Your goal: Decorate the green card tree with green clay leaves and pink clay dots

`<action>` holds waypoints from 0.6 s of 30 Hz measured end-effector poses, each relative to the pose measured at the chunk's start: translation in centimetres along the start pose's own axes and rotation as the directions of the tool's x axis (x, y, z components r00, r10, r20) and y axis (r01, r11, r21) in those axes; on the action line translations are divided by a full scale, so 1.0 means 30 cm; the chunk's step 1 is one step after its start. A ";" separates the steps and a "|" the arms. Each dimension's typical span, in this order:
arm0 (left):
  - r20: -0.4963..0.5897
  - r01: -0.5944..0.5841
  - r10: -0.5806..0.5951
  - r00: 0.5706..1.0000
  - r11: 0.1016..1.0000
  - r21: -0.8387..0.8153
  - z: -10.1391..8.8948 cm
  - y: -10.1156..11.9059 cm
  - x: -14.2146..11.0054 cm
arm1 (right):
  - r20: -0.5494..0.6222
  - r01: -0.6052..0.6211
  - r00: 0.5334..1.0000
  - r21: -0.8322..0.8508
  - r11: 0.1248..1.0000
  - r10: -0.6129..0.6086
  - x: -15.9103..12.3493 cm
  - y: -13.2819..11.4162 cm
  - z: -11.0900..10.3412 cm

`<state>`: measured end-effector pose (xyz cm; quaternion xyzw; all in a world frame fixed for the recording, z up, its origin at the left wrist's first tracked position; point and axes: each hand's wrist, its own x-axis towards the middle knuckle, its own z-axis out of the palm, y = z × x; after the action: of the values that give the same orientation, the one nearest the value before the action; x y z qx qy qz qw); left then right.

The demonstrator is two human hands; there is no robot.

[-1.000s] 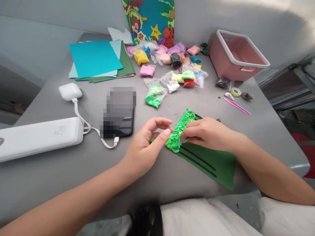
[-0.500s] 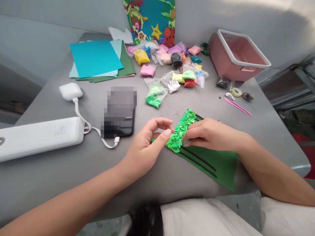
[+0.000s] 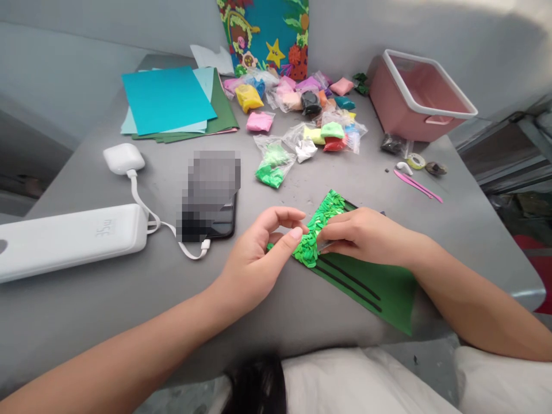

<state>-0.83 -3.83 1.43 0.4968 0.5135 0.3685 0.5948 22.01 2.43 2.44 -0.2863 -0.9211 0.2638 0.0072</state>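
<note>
A green sheet [image 3: 388, 293] lies at an angle near the table's front edge, with dark strips [image 3: 353, 284] along it. Small bright green clay leaves [image 3: 317, 230] crowd its far left end. My left hand [image 3: 263, 247] is at the left of these leaves, its fingers curled and thumb forward. A bit of green clay [image 3: 269, 246] peeks out from within its curl. Over the sheet, my right hand [image 3: 362, 236] presses its fingers together at the leaves' right edge. Something thin and shiny shows under those fingertips, too hidden to name.
Bags of coloured clay [image 3: 308, 103] and an opened bag of green clay [image 3: 272, 164] lie beyond my hands. A pink bin [image 3: 397, 109] and pink tools [image 3: 416, 185] are at right. At left are a phone [image 3: 222, 215], a power bank [image 3: 73, 238] and coloured sheets [image 3: 168, 100].
My right hand has shifted very slightly left over the leaves. My left hand keeps almost the same curled pose. The whole view has moved a little.
</note>
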 end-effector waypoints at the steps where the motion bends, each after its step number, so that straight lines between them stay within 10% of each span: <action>1: 0.002 0.000 0.000 1.000 1.000 0.000 0.000 0.000 0.000 | 0.005 -0.016 1.000 0.001 1.000 0.016 0.002 -0.001 0.002; 18: -0.028 -0.005 0.001 1.000 0.989 -0.146 -0.011 -0.030 0.023 | -0.039 -0.263 0.964 -0.044 0.964 0.262 0.004 -0.012 0.012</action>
<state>-1.06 -3.31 0.41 0.4475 0.4924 0.4129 0.6219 21.66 2.07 2.30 -0.4102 -0.8810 0.2351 -0.0196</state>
